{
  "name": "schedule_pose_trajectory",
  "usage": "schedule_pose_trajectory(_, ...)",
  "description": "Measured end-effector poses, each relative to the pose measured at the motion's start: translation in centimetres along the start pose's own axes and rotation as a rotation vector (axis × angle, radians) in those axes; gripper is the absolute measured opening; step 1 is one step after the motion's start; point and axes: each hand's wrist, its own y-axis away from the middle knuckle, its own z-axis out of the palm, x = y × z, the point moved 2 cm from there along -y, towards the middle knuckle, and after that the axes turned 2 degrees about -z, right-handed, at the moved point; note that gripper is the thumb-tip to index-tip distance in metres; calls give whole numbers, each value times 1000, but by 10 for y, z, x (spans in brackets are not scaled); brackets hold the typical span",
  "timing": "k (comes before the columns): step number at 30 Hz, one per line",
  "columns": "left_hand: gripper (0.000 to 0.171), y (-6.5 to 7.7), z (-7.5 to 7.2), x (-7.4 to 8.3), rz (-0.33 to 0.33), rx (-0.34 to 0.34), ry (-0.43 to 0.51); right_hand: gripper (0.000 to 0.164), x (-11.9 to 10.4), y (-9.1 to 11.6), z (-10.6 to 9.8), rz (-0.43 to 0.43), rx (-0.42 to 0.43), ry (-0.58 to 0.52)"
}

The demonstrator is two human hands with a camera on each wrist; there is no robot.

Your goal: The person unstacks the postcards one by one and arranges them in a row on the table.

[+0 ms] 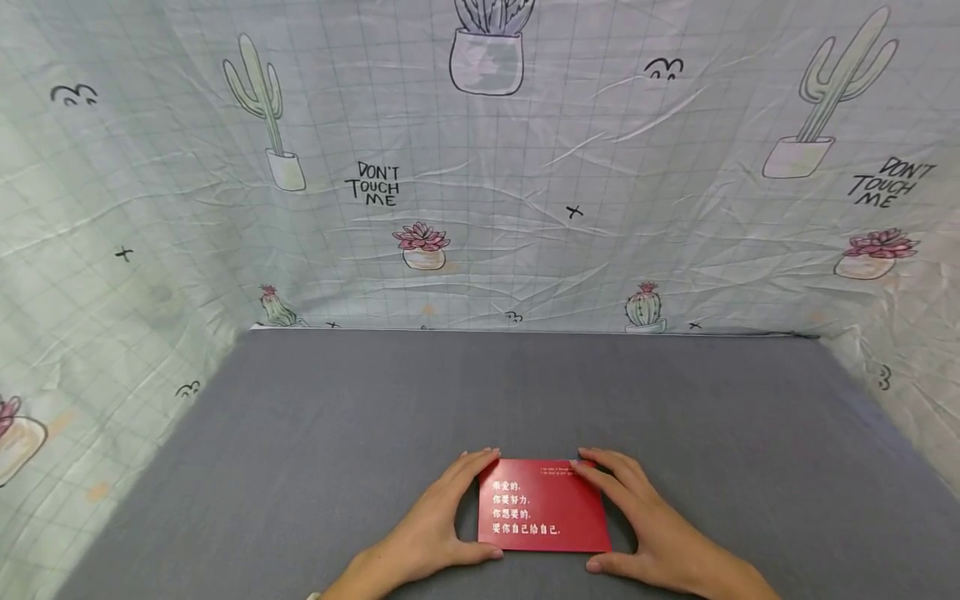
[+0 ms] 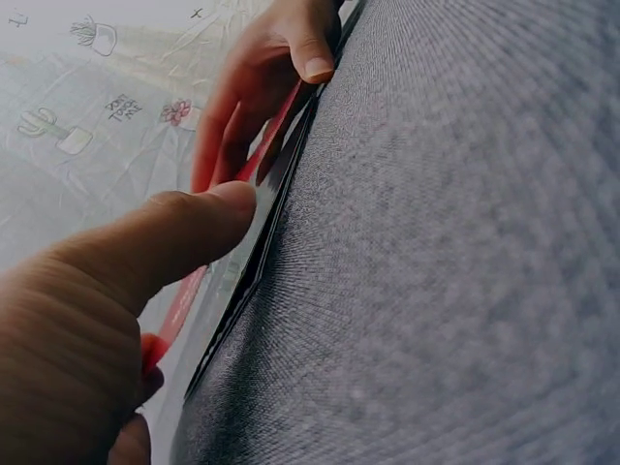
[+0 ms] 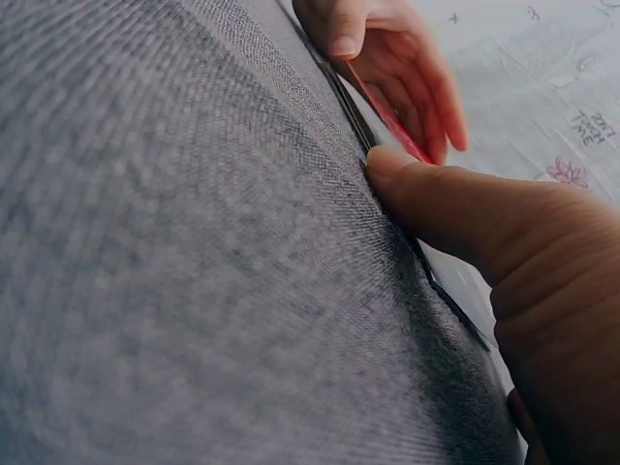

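A flat, thin red card [image 1: 546, 506] with several lines of white Chinese characters and small print at its top right lies face up at the front middle of the head view. My left hand [image 1: 427, 525] holds its left side, thumb at the near corner and fingers at the far corner. On the right side my right hand [image 1: 648, 521] grips it likewise, its fingertips over the far right corner. The wrist views show the card [image 2: 181, 308] edge-on as a thin red strip between the hands. Whether it touches the table, I cannot tell.
A grey cloth-covered table [image 1: 450, 392] spreads beneath and beyond the hands. Pale curtains [image 1: 525, 183] printed with cacti, potted succulents and "DON'T TOUCH ME" hang along its back and both sides.
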Motion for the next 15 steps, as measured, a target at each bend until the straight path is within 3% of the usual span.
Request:
schedule_pose_trajectory(8,90,-3,-4,6,160,38,-19,87,-3,1,-5,22,30,-26)
schedule_pose_trajectory(15,88,-5,-21,14,132,15,40,87,-6,-8,-12,-57,70,-88)
